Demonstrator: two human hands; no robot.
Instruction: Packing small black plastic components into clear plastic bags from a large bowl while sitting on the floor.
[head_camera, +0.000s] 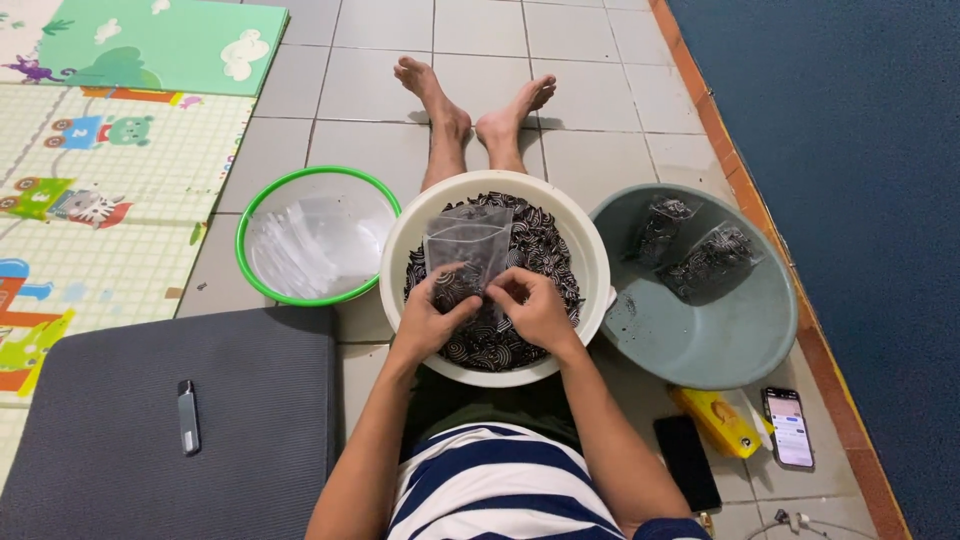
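Note:
A white basin (400, 240) full of dark, white-swirled snack pieces (545, 255) sits between my legs. Both hands are over it. My left hand (432, 315) and my right hand (532, 305) pinch the bottom of a small clear plastic bag (470, 245) that stands up from my fingers, with a few dark pieces in its lower part. My fingers are closed on the bag's edge.
A green-rimmed basin (250, 215) with clear empty bags stands at left. A grey-green basin (740, 340) at right holds two filled bags (700, 262). A yellow box (718, 420), two phones (788, 428), a grey cushion (120, 460) with a small device (188, 416) and a play mat (100, 150) lie around.

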